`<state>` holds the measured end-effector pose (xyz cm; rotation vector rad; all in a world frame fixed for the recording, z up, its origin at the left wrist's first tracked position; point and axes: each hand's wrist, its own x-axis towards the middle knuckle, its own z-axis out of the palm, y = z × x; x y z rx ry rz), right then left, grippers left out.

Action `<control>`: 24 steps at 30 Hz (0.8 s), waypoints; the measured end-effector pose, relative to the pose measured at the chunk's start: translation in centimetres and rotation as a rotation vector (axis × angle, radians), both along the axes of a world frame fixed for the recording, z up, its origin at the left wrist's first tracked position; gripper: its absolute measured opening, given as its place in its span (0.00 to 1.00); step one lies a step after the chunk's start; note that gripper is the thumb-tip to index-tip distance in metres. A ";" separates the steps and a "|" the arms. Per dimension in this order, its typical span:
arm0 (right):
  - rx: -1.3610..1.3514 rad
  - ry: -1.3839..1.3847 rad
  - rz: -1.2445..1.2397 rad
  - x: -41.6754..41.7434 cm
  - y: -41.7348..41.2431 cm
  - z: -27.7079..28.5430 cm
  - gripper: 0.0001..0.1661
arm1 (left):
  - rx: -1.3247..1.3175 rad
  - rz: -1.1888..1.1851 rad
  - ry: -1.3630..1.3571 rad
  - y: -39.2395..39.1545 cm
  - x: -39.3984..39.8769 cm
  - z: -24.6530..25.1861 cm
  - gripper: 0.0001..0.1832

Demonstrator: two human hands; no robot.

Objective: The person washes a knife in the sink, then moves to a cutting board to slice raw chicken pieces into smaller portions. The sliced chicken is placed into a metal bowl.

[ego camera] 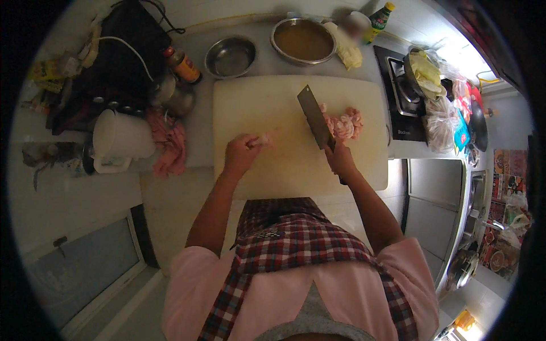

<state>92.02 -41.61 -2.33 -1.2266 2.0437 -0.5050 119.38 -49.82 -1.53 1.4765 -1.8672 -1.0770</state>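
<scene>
My right hand [340,158] grips the handle of a cleaver [315,117], whose wide metal blade points up and to the left over a large pale cutting board [239,102]. Just right of the blade lies a heap of cut raw meat [346,124], pink with whitish parts. On the board's left half, my left hand [242,152] pinches a small piece of raw meat [265,140] between thumb and fingers. A gap of bare board separates this piece from the cleaver.
Behind the board stand an empty metal bowl [231,57] and a metal basin of brownish liquid [303,41]. A sauce bottle [184,66], a pink cloth [167,143] and a white pitcher [121,138] are at left. A gas stove [399,121] adjoins at right.
</scene>
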 end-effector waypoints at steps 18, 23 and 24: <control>-0.102 -0.223 -0.063 1.4 4.7 4.4 0.19 | -0.042 -0.138 -0.306 -0.6 -4.5 -3.3 0.13; -0.002 -0.262 -0.026 3.0 5.7 6.2 0.19 | 0.156 0.137 0.010 0.4 -1.1 -3.3 0.12; -0.077 -0.235 0.010 3.4 6.1 6.0 0.19 | 0.199 0.189 0.011 0.8 -0.6 -2.3 0.12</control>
